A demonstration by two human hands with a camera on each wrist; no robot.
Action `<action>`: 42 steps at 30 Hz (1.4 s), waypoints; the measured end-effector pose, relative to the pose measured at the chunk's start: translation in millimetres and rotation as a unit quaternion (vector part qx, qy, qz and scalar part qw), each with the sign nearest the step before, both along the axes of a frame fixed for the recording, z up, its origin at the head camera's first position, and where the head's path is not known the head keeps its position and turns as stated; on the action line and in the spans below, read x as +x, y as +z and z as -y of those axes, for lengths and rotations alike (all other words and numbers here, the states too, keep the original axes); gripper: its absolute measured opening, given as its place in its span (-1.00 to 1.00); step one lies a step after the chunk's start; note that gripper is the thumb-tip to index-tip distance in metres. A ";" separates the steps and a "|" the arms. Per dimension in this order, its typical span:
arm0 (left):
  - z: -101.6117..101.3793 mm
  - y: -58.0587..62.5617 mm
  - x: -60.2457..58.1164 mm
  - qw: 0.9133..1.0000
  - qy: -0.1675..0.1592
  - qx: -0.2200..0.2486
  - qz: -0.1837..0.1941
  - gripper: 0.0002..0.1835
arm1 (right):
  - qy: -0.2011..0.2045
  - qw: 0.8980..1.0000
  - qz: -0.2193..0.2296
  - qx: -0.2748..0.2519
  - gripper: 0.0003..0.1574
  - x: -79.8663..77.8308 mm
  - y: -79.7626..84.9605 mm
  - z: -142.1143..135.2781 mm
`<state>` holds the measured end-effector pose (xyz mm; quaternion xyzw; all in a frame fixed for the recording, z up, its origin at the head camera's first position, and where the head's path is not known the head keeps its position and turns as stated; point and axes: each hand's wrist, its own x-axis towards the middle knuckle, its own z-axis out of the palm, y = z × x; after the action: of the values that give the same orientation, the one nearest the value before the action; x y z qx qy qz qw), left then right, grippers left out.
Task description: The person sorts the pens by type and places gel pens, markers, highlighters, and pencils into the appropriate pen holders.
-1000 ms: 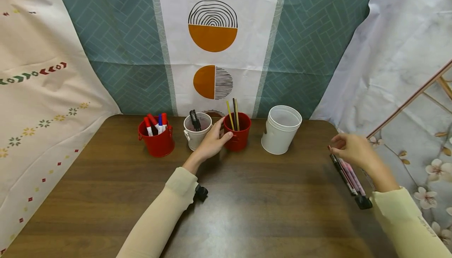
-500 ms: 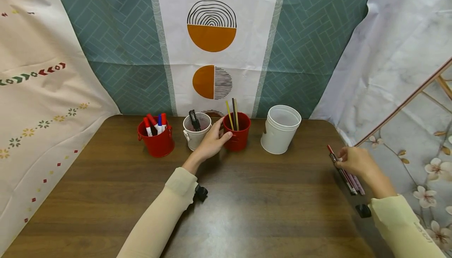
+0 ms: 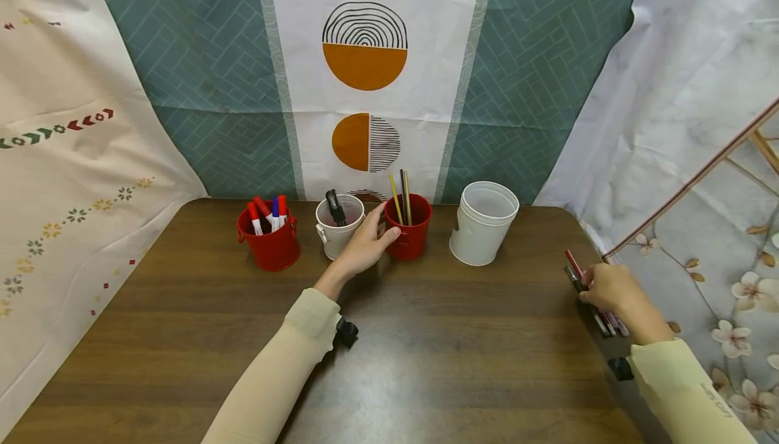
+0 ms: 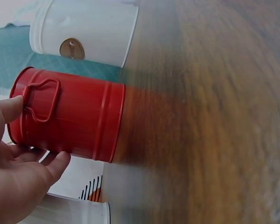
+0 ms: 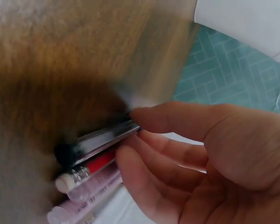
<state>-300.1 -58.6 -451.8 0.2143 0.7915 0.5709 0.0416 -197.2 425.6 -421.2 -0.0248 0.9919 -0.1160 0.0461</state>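
Note:
My left hand [image 3: 365, 241] grips a small red bucket [image 4: 79, 116], thumb near its wire handle and fingers against its side. Yellow and dark pencils [image 3: 406, 197] stand in that bucket. On the right side of the table, my right hand [image 3: 615, 292] pinches a dark-ended clear pen [image 5: 100, 142] between thumb and fingers. Beside this pen lie a red pencil [image 5: 100, 161] with a pale eraser end and pink pens [image 5: 84, 205]. My fingers partly cover the bundle.
Left of the held bucket stand a small white bucket [image 3: 333, 241] with black pens and a red bucket [image 3: 275, 248] with red and blue markers. A larger white bucket [image 3: 481, 238] stands to the right. Fabric [image 3: 700, 160] borders the table's right edge.
My right hand has come down and slightly towards me onto the pens, its fingers closing on one, and the dark pen has shifted slightly left. The left hand keeps its place on the red bucket.

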 end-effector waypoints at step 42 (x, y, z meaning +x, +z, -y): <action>-1.1 3.2 1.5 1.000 0.000 0.007 -0.003 -0.23 | 0.074 0.924 -0.195 -0.320 -0.71 -24.8 71.0 114.2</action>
<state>-298.6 -57.6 -448.6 0.2165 0.7878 0.5753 0.0376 -222.0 311.4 -350.2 -0.1337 0.8867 -0.4163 -0.1504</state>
